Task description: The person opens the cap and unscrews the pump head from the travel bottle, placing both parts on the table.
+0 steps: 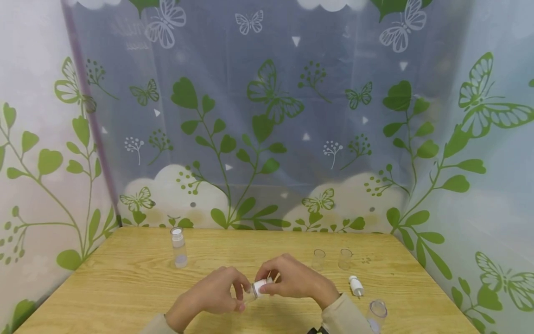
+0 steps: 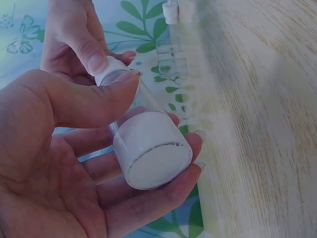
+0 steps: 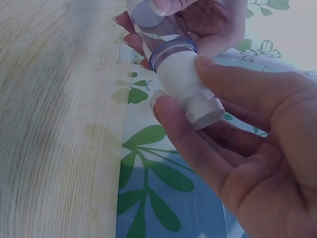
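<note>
Over the front of the table, my left hand (image 1: 217, 290) grips the clear body of a small pump bottle (image 2: 152, 151), fingers under it and thumb on top. The bottle has white at its base end and lies tilted across the hand. My right hand (image 1: 292, 278) pinches the white pump top (image 3: 181, 74) between thumb and fingers. This top sits at the bottle's clear rim, in line with the body. In the left wrist view, the right fingers partly hide the pump top.
Another pump bottle (image 1: 179, 250) stands at the back left of the wooden table (image 1: 125, 287). Two clear caps (image 1: 345, 260) stand at the right. A loose white pump top (image 1: 356, 285) lies nearer, with a clear bottle (image 1: 377, 310) at the front right. Printed curtains (image 1: 267, 139) enclose the table.
</note>
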`<state>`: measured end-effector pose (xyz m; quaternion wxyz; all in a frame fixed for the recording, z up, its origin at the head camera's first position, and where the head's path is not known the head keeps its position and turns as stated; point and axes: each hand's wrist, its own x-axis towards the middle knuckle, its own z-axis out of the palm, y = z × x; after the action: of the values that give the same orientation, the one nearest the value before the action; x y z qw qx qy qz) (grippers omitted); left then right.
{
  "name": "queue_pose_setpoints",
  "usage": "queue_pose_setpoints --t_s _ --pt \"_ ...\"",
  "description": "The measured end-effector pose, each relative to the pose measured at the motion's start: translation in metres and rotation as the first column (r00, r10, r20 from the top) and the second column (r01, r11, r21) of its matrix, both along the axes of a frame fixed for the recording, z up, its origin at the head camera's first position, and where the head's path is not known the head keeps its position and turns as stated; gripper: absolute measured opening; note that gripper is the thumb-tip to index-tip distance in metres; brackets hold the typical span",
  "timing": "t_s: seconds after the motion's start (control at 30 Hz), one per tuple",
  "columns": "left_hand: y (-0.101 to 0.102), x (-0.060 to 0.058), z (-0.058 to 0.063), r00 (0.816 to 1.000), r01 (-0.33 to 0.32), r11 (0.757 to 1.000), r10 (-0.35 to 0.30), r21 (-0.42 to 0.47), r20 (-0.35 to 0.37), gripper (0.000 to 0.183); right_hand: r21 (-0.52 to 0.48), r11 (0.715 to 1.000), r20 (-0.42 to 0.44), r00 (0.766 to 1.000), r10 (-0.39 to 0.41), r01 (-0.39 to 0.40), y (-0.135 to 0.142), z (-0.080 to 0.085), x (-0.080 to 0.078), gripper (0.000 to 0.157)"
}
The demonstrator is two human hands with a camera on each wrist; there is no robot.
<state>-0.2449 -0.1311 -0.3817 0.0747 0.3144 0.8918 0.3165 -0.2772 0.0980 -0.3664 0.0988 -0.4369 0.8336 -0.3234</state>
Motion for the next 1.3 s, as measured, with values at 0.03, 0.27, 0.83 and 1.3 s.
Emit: queue_pose_setpoints --t_s 0.03,0.27,0.83,1.3 --pt "-0.0001 -0.0001 -0.0002 1.000 -0.001 1.000 0.001 0.001 0.002 0.028 -0.002 1.000 -0.001 1.000 -0.005 0.005 0.0000 0.0001 0.0001 0.012" --pt "0.0001 -0.0004 0.0009 1.000 -0.004 1.000 0.004 0.004 0.009 0.026 -0.019 1.000 -0.011 1.000 -0.020 0.019 -0.0005 -0.0001 -0.0005 0.012" --pt "0.0003 -0.0009 0.0013 0.999 -0.002 1.000 0.002 0.004 0.047 0.026 -0.070 0.997 0.012 1.000 -0.024 0.025 -0.0006 0.0002 -0.0008 0.016" --pt "-0.0001 -0.0005 0.0025 0.999 -0.009 1.000 0.008 0.017 0.054 0.022 -0.115 0.993 -0.009 0.999 -0.032 0.030 -0.0016 -0.0007 -0.0009 0.019"
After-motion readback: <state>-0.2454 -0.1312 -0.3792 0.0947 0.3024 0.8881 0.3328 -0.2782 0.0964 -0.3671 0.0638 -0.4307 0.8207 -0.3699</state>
